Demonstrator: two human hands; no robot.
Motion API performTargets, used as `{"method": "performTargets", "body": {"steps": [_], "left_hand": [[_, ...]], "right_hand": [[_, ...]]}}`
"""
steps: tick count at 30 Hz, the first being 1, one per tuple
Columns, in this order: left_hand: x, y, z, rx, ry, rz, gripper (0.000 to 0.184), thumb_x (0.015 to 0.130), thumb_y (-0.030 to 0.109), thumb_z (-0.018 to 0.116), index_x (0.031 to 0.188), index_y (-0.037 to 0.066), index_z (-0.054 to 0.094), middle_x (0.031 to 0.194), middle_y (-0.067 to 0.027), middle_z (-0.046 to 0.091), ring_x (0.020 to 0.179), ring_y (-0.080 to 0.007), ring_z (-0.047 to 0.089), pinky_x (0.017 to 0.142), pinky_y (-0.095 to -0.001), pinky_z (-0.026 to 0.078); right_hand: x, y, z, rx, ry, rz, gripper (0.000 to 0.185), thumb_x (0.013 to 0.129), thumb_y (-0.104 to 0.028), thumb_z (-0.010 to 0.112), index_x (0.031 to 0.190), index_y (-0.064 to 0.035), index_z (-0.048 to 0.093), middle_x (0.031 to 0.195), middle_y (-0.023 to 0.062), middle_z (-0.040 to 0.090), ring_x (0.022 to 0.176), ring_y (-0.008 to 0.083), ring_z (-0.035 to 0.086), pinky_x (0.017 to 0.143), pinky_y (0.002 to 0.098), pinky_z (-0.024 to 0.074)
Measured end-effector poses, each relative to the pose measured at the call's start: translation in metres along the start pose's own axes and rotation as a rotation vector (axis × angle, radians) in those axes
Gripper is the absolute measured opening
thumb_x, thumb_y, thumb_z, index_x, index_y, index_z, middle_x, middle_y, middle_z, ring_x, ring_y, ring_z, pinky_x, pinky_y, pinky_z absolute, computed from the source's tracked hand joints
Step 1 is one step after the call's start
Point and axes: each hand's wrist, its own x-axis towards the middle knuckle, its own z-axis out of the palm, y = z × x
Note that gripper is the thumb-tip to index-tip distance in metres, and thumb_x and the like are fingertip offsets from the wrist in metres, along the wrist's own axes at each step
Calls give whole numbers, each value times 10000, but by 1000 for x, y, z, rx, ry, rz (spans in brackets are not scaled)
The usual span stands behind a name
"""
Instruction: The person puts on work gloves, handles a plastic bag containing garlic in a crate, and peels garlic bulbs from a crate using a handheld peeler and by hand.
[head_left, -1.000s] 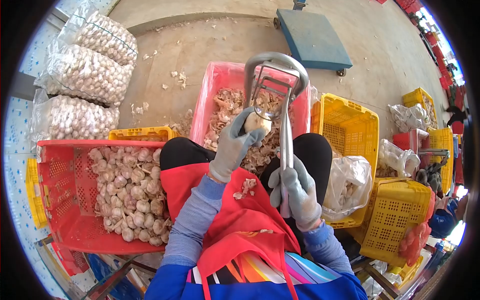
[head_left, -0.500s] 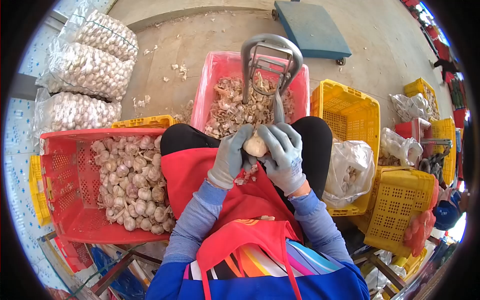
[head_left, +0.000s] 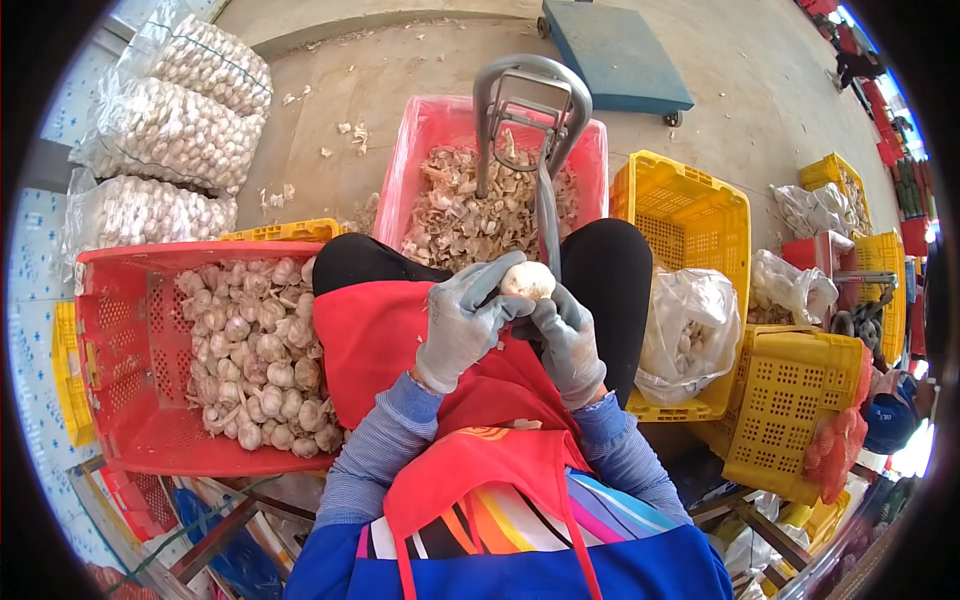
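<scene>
The grey-gloved left hand (head_left: 458, 322) grips a round, whitish garlic bulb (head_left: 528, 281); the grey-gloved right hand (head_left: 567, 347) pinches its lower right side. A second ago, the bulb was up at the looped grey metal tool (head_left: 547, 195); now it sits lower.

Left glove (head_left: 455, 325), right glove (head_left: 570, 352): pale grey. Garlic bulb (head_left: 528, 281): creamy white. Apron (head_left: 370, 340): red. Sleeves (head_left: 372, 465): blue, finely striped. Wheeled platform (head_left: 617, 60): teal-blue.
</scene>
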Motion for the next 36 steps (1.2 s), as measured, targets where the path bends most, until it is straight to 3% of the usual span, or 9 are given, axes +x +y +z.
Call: {"method": "performTargets", "body": {"steps": [2, 5, 8, 14, 18, 20, 25, 28, 36], "left_hand": [[-1, -8, 3, -52, -12, 12, 303, 876, 107, 727, 1144, -34, 720, 949, -116, 725, 736, -133, 675, 621, -265, 549], [0, -10, -8, -499, -89, -536, 239, 910, 102, 728, 1119, -14, 735, 866, -79, 727, 679, -112, 660, 570, -249, 535], [1, 17, -4, -445, 148, -421, 182, 936, 62, 623, 1033, -42, 738, 810, -72, 696, 628, -122, 630, 547, -242, 504], [-31, -35, -150, -120, 727, -341, 366, 986, 143, 592, 1298, -47, 624, 1230, -148, 669, 993, -210, 651, 874, -331, 533], [-103, -146, -302, 479, 654, -378, 469, 1008, 250, 605, 1376, -39, 573, 1385, -150, 589, 1220, -261, 581, 1017, -363, 471], [-130, -161, -345, 1288, 512, -543, 570, 1014, 382, 589, 1454, 26, 519, 1436, -185, 551, 1283, -329, 548, 1043, -422, 457], [-174, -186, -343, 1660, 452, -1116, 821, 941, 587, 599, 1584, 153, 329, 1430, -226, 543, 1282, -381, 547, 1027, -497, 462], [-161, -171, -346, 1467, 441, -1282, 848, 880, 731, 574, 1586, 339, 315, 1441, -253, 518, 1262, -396, 573, 953, -550, 488], [-163, -163, -371, 1114, 475, -1045, 934, 834, 493, 760, 1554, 67, 343, 1382, -284, 551, 1214, -421, 575, 1022, -488, 477]], "right_hand": [[-2, 4, -6, 76, -36, 1, 508, 1053, -405, 552, 1308, 34, 581, 1067, 68, 689, 897, 123, 670, 777, 271, 574], [-12, -6, -18, 172, -91, -2, 534, 1040, -447, 551, 1265, 34, 600, 1033, 95, 695, 839, 149, 683, 731, 267, 566], [-31, -27, -37, 227, 64, -148, 487, 1021, -401, 591, 1215, 46, 611, 1024, 109, 696, 841, 173, 687, 730, 282, 570], [-78, -28, -196, -350, 1040, -528, 328, 967, -164, 672, 1222, 38, 627, 1051, 72, 677, 934, 144, 627, 819, 289, 520], [-82, 26, -290, -885, 1115, -100, 344, 907, -242, 740, 1159, -13, 688, 1028, 184, 723, 942, 213, 684, 850, 335, 529], [-60, 54, -313, -1092, 1062, 175, 386, 911, -347, 684, 1161, -54, 704, 1094, 252, 705, 1060, 354, 674, 928, 418, 521], [-5, 81, -345, -1081, 1035, 395, 431, 921, -362, 640, 1239, -75, 688, 1238, 222, 677, 1182, 390, 628, 1009, 444, 494], [-8, 44, -328, -1070, 939, 457, 479, 882, -383, 700, 1257, -85, 682, 1248, 227, 673, 1182, 385, 631, 1007, 447, 493], [-63, 75, -295, -457, 1130, -171, 312, 1001, -137, 612, 1291, -28, 650, 1125, 111, 731, 1008, 196, 688, 881, 308, 541]]}}
